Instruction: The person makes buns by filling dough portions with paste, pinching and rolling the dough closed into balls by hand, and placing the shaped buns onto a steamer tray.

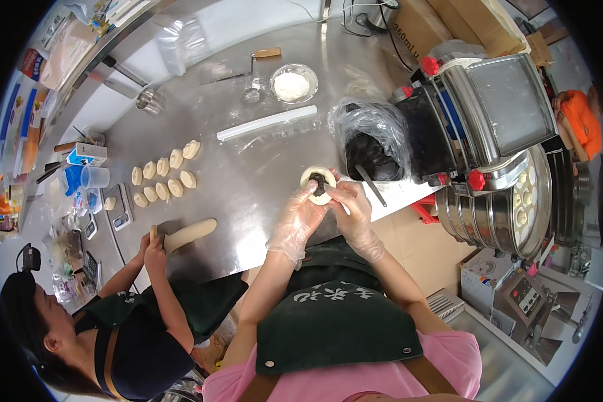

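In front of my apron I hold a round piece of dough (311, 173) with dark filling (321, 181) in its middle. My left hand (296, 219), in a clear plastic glove, grips its left side, with the thumb at the filling. My right hand (353, 211), gloved alike, has its fingers closed on the right edge. Just beyond my right hand stands a dark tub (367, 155) of black filling, lined with clear plastic. A flat spatula (371, 186) leans out over its near rim.
Two rows of dough pieces (162, 167) lie left on the steel table (248, 167). A co-worker's hands (153, 249) hold one end of a dough roll (193, 234). Beyond are a white bar (266, 122) and flour bowl (293, 84). A roller machine (476, 114) and steamers (479, 218) stand right.
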`<state>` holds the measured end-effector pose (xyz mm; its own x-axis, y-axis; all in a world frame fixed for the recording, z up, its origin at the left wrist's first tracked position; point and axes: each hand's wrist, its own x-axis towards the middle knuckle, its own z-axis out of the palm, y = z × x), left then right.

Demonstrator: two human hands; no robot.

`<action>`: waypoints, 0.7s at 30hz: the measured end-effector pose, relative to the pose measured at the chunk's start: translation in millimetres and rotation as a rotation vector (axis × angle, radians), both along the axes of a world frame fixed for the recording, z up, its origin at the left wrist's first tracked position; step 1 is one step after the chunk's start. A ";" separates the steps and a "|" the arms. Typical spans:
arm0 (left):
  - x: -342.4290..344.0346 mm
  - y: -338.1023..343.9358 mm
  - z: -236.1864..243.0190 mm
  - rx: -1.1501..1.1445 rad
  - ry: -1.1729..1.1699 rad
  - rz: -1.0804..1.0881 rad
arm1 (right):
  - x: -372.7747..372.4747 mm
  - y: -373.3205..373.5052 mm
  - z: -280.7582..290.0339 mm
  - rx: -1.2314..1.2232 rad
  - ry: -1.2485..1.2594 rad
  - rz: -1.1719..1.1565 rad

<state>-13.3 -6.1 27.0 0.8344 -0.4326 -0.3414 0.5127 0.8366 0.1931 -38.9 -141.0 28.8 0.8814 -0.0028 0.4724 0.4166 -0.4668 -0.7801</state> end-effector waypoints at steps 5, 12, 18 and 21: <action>-0.8 9.8 14.4 0.250 -0.078 0.021 | 4.6 2.6 11.4 -0.003 -0.066 -0.016; 0.4 19.4 31.6 0.636 -0.173 -0.028 | -1.9 13.2 34.4 0.095 0.126 -0.069; 2.7 21.0 34.7 0.669 -0.179 -0.070 | 3.1 14.1 42.4 0.102 0.206 -0.117; 5.4 22.6 36.2 0.642 -0.183 -0.092 | 8.1 9.6 52.0 0.072 0.313 -0.096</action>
<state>-7.9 16.5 63.2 0.8729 -0.2629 -0.4109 0.4878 0.4816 0.7281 -30.8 -131.4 80.8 0.9779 -0.1163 0.1740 0.1080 -0.4316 -0.8956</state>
